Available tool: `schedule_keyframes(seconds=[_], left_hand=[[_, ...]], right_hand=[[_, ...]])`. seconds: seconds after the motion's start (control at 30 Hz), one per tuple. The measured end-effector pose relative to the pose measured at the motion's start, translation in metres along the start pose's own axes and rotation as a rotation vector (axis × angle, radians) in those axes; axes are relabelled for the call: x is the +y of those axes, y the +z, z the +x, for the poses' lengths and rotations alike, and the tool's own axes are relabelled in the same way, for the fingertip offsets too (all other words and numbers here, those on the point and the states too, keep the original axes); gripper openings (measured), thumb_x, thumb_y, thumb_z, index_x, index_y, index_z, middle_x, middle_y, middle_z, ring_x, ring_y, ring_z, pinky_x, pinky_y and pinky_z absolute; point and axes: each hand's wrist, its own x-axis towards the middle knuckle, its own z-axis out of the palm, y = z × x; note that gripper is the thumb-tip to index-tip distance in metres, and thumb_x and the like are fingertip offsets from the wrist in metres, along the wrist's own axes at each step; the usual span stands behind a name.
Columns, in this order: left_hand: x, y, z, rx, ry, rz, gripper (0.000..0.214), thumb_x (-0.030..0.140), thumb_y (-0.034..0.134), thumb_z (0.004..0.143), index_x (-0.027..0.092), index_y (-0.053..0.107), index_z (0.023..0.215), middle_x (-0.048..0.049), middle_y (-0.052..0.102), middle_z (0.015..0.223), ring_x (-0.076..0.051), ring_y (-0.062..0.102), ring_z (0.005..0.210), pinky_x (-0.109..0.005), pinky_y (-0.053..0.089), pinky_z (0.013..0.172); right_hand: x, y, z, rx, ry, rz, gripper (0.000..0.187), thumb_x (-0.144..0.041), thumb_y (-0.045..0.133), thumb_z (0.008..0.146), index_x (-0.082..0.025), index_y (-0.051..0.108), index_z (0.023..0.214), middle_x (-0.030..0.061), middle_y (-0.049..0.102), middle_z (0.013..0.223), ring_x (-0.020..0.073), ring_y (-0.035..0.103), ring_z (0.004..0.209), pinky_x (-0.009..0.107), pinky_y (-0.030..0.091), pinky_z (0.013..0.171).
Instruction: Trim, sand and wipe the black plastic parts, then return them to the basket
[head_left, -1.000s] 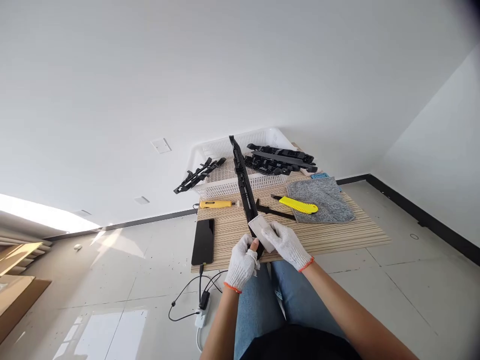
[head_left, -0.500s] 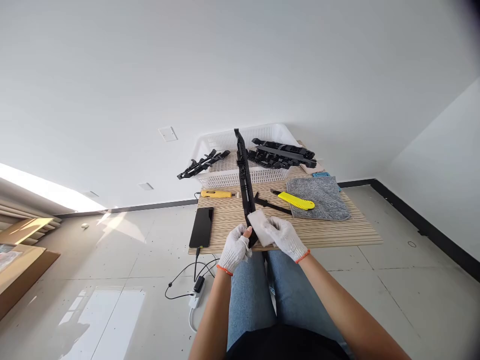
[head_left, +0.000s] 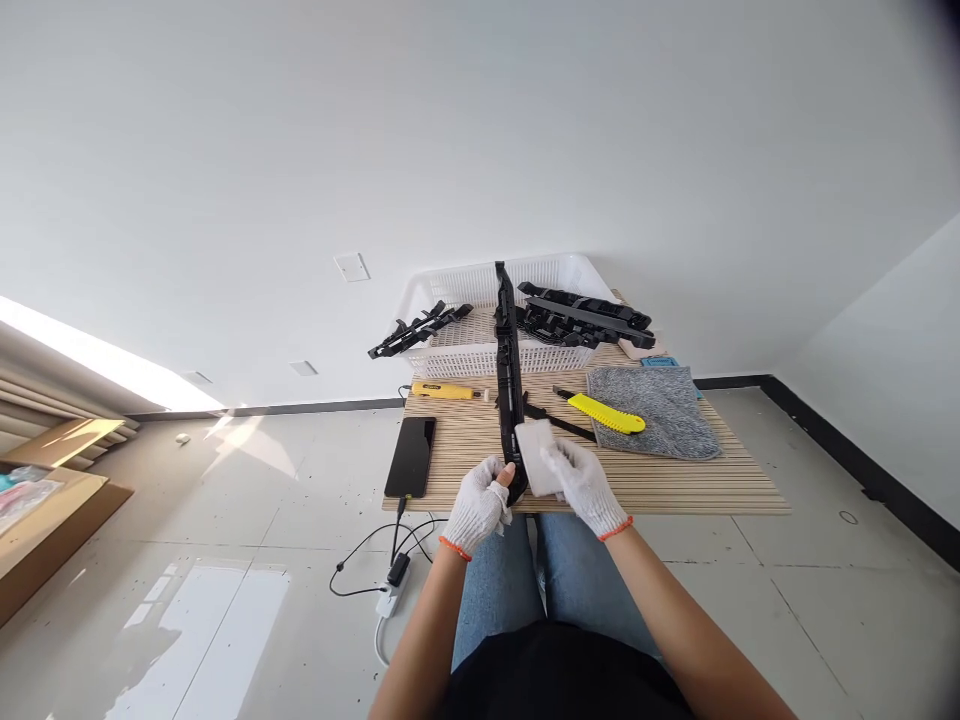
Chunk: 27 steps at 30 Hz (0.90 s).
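My left hand (head_left: 484,498), in a white knit glove with the thumb tip bare, grips the near end of a long black plastic part (head_left: 509,370). The part points away from me, its far end over a white basket. My right hand (head_left: 586,482), gloved too, pinches a flat whitish pad (head_left: 537,457) beside the near end of the part. Whether the pad touches the part I cannot tell. Behind the part lies a black caliper-like tool (head_left: 561,422), partly hidden. A yellow utility knife (head_left: 606,412) rests on a grey cloth (head_left: 667,420) to the right.
The white plastic basket (head_left: 480,362) stands at the table's back, with several black plastic parts (head_left: 589,318) across its right side and more (head_left: 420,330) on its left. A yellow pen-like tool (head_left: 444,391) and a plugged-in phone (head_left: 410,457) lie on the slatted table (head_left: 697,490). Cables (head_left: 360,560) hang at left.
The pad has shifted from over the near end of the black part to its right side. The whole scene sits slightly farther right and lower as the view moves. Both grips stay the same.
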Motion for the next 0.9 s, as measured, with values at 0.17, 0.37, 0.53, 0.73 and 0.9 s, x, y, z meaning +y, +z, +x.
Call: schedule_keyframes(seconds=[0.17, 0.37, 0.53, 0.73, 0.9], left_hand=[[-0.0042, 0.0006, 0.0005, 0.024, 0.007, 0.005, 0.060, 0.082, 0.058, 0.075, 0.025, 0.040, 0.072, 0.0087, 0.042, 0.039, -0.011, 0.047, 0.032, -0.017, 0.034, 0.029], [-0.0048, 0.0011, 0.0014, 0.030, 0.018, -0.030, 0.061, 0.083, 0.057, 0.075, 0.024, 0.040, 0.074, 0.0075, 0.046, 0.038, -0.009, 0.041, 0.028, -0.017, 0.032, 0.029], [-0.0039, -0.0011, 0.0012, 0.040, 0.033, -0.089, 0.063, 0.085, 0.056, 0.074, 0.024, 0.042, 0.075, 0.0066, 0.049, 0.040, -0.008, 0.040, 0.028, -0.017, 0.029, 0.028], [-0.0065, 0.0002, 0.0002, 0.081, 0.067, -0.124, 0.064, 0.086, 0.057, 0.073, 0.024, 0.038, 0.071, 0.0075, 0.047, 0.041, -0.007, 0.038, 0.028, -0.017, 0.028, 0.028], [-0.0071, 0.0015, 0.0005, 0.078, 0.074, -0.149, 0.063, 0.084, 0.058, 0.074, 0.024, 0.039, 0.071, 0.0073, 0.048, 0.040, -0.007, 0.039, 0.028, -0.016, 0.029, 0.029]], right_hand=[[-0.0021, 0.0009, -0.0021, 0.096, -0.003, -0.054, 0.047, -0.064, 0.056, 0.082, -0.022, 0.049, 0.062, -0.0015, 0.047, 0.055, 0.0139, 0.044, 0.057, 0.025, 0.032, 0.049], [-0.0023, 0.0027, -0.0023, 0.047, -0.024, 0.001, 0.045, -0.061, 0.064, 0.076, -0.022, 0.049, 0.062, -0.0013, 0.050, 0.059, 0.0131, 0.046, 0.060, 0.025, 0.038, 0.054], [0.0008, 0.0006, 0.0024, 0.070, 0.050, 0.062, 0.049, -0.069, 0.043, 0.086, -0.023, 0.052, 0.073, -0.0044, 0.042, 0.053, 0.0110, 0.034, 0.044, 0.025, 0.028, 0.040], [-0.0026, 0.0020, -0.0010, 0.000, 0.008, 0.098, 0.046, -0.063, 0.067, 0.073, -0.021, 0.051, 0.064, -0.0015, 0.049, 0.060, 0.0131, 0.046, 0.060, 0.023, 0.040, 0.051], [-0.0001, 0.0061, -0.0039, -0.078, 0.099, 0.145, 0.049, -0.070, 0.060, 0.076, -0.022, 0.051, 0.069, -0.0022, 0.047, 0.058, 0.0126, 0.043, 0.051, 0.025, 0.038, 0.043]])
